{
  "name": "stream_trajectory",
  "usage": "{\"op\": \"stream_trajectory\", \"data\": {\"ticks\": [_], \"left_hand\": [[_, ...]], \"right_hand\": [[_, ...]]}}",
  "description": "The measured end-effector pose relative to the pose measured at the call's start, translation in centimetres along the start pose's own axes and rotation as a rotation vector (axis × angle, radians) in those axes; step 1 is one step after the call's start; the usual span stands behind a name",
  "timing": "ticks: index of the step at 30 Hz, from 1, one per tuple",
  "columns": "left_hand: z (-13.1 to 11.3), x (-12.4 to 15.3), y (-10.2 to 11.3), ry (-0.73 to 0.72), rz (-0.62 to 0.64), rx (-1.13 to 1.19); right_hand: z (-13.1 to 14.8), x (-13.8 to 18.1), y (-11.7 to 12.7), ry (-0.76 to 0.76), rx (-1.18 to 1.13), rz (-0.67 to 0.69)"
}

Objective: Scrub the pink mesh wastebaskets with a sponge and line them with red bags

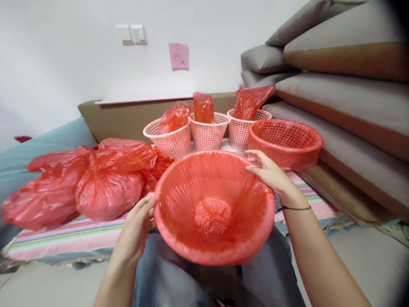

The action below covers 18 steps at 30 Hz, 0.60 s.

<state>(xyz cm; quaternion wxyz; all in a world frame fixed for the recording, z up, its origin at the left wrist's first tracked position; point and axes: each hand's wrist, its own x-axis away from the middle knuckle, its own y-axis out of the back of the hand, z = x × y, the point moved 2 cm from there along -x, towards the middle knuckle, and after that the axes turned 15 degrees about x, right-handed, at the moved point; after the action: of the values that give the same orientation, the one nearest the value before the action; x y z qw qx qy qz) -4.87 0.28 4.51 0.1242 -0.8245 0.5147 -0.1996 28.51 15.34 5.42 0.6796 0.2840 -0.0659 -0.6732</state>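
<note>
A round lattice wastebasket (179, 187) is tilted towards me above my lap. Inside it lies a red plastic bag liner (213, 215), with its gathered bottom bunched in the middle and its edge folded over the rim. My left hand (140, 215) grips the basket's left side, fingers mostly tucked behind it. On the far right of the rim, my right hand (263, 170) has its fingers curled over the edge. Both hands are closed on the basket; the fingertips underneath are hidden.
Three pale pink lattice baskets (174, 143) with loose red bags stand behind. Another basket wrapped in red plastic (287, 153) sits at right. Filled red bags (108, 192) lie at left on the striped cloth (60, 238). Grey cushions (345, 98) are stacked at right.
</note>
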Motion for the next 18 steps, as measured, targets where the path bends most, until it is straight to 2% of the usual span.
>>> {"op": "stream_trajectory", "data": {"ticks": [3, 6, 8, 12, 18], "left_hand": [[-0.9, -3.9, -1.9, 0.021, 0.095, 0.098], [-1.4, -7.8, -3.6, -0.008, 0.081, 0.192], [-1.6, -9.7, -4.3, -0.043, 0.056, 0.250], [-0.8, -11.8, -4.8, -0.113, 0.066, 0.354], [2.6, -13.6, -4.5, -0.192, 0.118, 0.368]], "right_hand": [[-0.5, -2.6, -0.1, -0.121, -0.178, -0.037], [-1.5, -4.4, -1.0, -0.247, -0.384, -0.112], [-2.2, -4.9, -1.8, -0.275, -0.472, -0.129], [-3.9, -4.6, -3.1, -0.284, -0.604, -0.142], [-6.4, -3.7, -5.7, -0.291, -0.722, -0.225]]}}
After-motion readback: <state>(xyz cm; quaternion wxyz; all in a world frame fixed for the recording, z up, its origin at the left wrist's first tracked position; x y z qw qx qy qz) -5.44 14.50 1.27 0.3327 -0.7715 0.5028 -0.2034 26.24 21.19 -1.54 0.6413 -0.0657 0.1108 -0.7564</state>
